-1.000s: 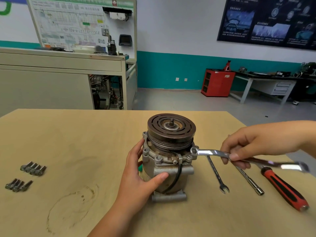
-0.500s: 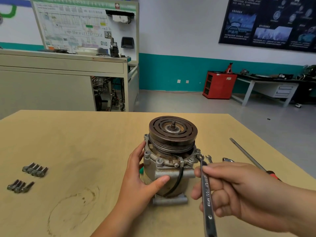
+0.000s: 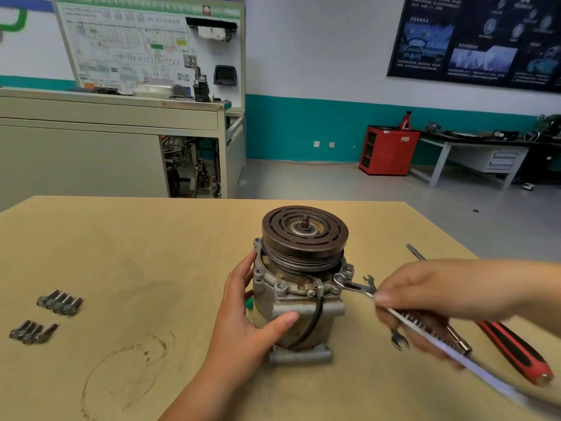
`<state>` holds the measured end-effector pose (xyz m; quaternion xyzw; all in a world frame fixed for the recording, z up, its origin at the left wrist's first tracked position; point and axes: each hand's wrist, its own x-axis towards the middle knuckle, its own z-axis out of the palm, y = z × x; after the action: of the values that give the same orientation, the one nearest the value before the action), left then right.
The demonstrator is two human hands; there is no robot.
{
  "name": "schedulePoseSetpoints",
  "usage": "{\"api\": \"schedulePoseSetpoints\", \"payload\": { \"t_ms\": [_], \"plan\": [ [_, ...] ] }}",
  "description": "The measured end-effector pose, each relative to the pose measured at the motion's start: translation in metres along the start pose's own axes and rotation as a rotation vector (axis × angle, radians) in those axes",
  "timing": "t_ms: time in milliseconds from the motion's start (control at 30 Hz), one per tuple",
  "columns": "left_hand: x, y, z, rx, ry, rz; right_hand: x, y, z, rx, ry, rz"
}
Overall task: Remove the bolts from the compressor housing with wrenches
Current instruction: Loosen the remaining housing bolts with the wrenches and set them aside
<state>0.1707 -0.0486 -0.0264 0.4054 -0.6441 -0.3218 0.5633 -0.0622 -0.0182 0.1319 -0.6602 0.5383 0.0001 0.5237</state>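
Far out at nine o'clock on the worktop (image 3: 151,238): two clusters of loose bolts, one (image 3: 59,302) just beyond the other (image 3: 32,332), all lying flat and well apart from everything else. Nearer the middle, the left hand (image 3: 252,326), curled round the nine o'clock side of the compressor housing (image 3: 299,317), thumb pressed across the front face, fingers wrapped out of sight behind. Standing upright at the centre of the worktop, pulley (image 3: 304,230) on top, black cable running down the front. On the flange at about four o'clock, a bolt (image 3: 339,279) seated in the ring end of the wrench (image 3: 352,286), shank slanting away toward five o'clock. Gripped partway along by the right hand (image 3: 440,296), blurred, fingers curled round the shank, thumb on top. Under that hand, flat on the worktop, a slim open-ended spanner (image 3: 399,341), a socket driver (image 3: 460,341) beside it, and at three o'clock a red-and-black screwdriver (image 3: 516,350).
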Motion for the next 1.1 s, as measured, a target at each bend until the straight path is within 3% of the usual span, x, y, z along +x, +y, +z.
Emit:
{"api": "schedulePoseSetpoints", "payload": {
  "t_ms": [133,233,333,433,600,767,900,1100],
  "plan": [
    [0.001,0.000,0.000,-0.010,0.002,0.006,0.006,0.004,-0.036,-0.548,0.241,-0.019],
    [0.001,0.000,0.000,-0.015,0.003,0.003,0.018,0.011,-0.046,-0.625,0.283,-0.117],
    [0.001,0.000,0.000,-0.010,0.001,-0.002,0.012,0.017,-0.057,-0.500,0.219,-0.100],
    [0.000,0.000,0.000,-0.011,0.003,-0.005,-0.002,0.025,-0.061,-0.186,0.167,-0.120],
    [0.000,0.000,0.000,-0.006,0.007,0.005,-0.003,0.028,-0.021,0.135,0.045,-0.188],
    [0.000,-0.002,0.000,0.001,0.008,0.020,-0.001,0.004,0.045,0.838,0.105,-0.256],
    [0.001,-0.002,0.001,-0.007,0.007,0.027,0.002,-0.012,0.060,0.962,0.103,-0.275],
    [0.001,-0.002,0.001,-0.008,0.003,0.033,0.009,-0.014,0.060,0.869,0.126,-0.210]
  ]
}}
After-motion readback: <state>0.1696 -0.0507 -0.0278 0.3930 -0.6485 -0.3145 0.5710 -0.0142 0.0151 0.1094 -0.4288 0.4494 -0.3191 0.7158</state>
